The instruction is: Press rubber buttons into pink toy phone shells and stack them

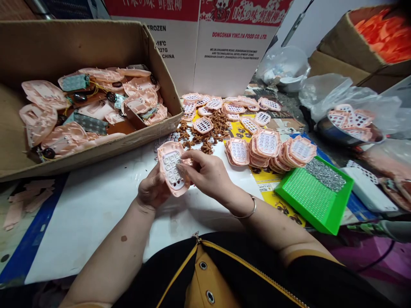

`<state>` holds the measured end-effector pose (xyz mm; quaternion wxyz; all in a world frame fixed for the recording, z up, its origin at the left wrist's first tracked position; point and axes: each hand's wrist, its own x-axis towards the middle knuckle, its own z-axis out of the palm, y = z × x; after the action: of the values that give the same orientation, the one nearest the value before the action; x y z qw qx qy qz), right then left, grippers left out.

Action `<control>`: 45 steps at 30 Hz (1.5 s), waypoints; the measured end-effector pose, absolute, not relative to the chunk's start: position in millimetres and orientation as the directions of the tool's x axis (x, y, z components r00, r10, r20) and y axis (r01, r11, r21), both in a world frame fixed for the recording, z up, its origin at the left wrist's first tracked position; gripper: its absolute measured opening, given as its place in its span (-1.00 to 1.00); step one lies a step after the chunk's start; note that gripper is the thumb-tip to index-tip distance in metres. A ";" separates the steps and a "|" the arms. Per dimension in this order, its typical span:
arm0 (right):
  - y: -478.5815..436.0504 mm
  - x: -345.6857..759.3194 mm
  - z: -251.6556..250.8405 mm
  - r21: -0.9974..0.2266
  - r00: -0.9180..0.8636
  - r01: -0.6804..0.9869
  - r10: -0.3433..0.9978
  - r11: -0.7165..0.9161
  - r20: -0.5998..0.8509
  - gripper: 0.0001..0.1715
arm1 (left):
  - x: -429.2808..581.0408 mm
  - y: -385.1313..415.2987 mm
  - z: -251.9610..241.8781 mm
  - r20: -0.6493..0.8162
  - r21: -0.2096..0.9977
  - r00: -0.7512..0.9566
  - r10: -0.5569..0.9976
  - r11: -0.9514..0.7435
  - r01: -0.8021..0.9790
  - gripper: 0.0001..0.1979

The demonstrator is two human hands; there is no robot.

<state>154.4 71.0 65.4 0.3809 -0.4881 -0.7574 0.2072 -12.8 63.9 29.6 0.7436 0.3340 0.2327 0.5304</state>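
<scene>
My left hand (154, 188) is closed around a pink plastic toy-phone shell (179, 191), held tilted above the white table surface. A pale rubber keypad (172, 164) lies inside the shell, with a row of dark holes showing at its near end. Thumb and fingers of my right hand (205, 171) come together over the keypad's right edge; whatever they pinch is too small or hidden to name. Just beyond my hands lies a heap of small brown plastic pieces (208, 137). Right of it stand stacks of pink shells with keypads (266, 145).
At the left is a cardboard box (160, 64) full of pink shells with wired parts. A green tray (332, 220) holding small metal screws (327, 175) sits at the right. Behind it are a metal bowl (324, 128) of pink pieces and a box of orange parts (382, 36).
</scene>
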 end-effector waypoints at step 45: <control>73.8 231.1 60.0 -0.286 -0.409 0.748 0.756 0.598 0.511 -0.49 | -20.3 69.8 48.7 0.106 0.693 0.161 0.981 0.043 -0.720 -0.10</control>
<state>231.1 73.8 60.0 0.3078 -0.4481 -0.8393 0.0061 -20.3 69.8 48.7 0.6923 0.3179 0.2057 0.6143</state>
